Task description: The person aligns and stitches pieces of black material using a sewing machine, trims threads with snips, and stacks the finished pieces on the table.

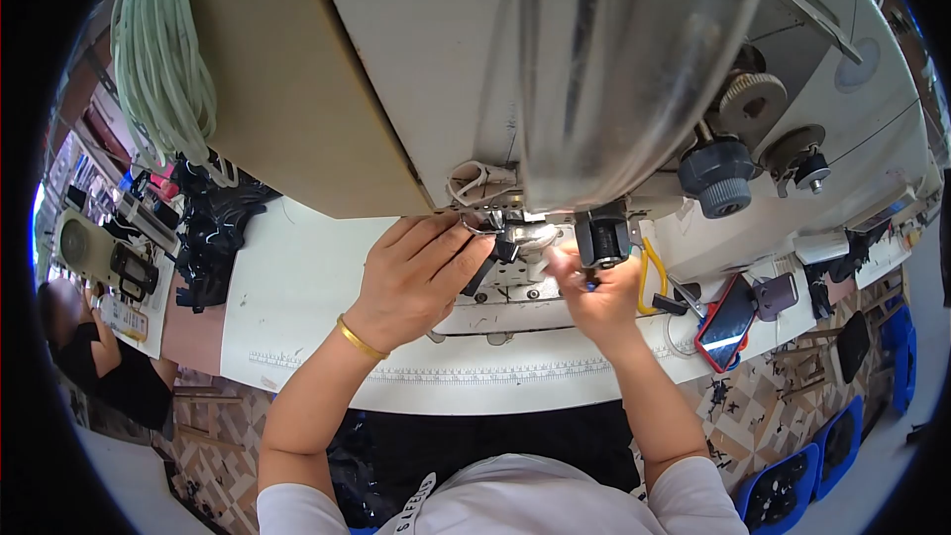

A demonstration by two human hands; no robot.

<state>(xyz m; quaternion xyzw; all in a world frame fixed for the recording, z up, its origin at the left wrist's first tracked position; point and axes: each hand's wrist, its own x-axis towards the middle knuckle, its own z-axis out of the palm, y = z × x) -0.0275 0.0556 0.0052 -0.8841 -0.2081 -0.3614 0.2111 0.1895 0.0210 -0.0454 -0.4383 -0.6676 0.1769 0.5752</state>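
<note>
Hands are apart beneath the sewing machine (396, 69); left hand (416, 272) and right hand (602, 289), blurred, show indeterminable grips. Yellow-handled tool (647, 282) lies just right of them.

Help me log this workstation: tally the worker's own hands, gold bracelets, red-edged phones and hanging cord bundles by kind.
Hands (left hand, right hand): 2
Gold bracelet: 1
Red-edged phone: 1
Hanging cord bundle: 1
Total: 5
</note>
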